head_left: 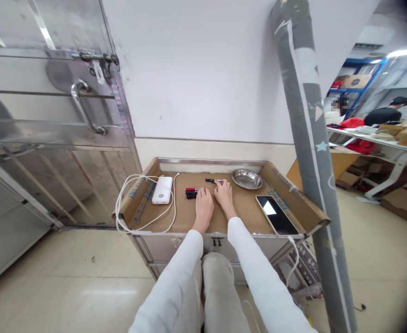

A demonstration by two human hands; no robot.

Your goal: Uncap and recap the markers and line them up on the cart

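Note:
On the cardboard-lined cart top (186,217), my left hand (204,206) lies palm down with its fingers stretched out flat. Its fingertips are against the right ends of several pens (191,193), one with a red barrel and the others black, lying side by side. Just to the right, my right hand (224,194) has bent fingers closed on the right end of a black pen (212,180), which lies crosswise farther back. The fingers hide that end. A round metal dish (247,179) stands behind and to the right of this hand.
A white power bank (162,190) with a looped white cable (120,203) is at the left. A phone (276,215) on a cable lies at the right. A grey wrapped roll (307,115) leans beside the cart. People sit at a bench (380,136) behind.

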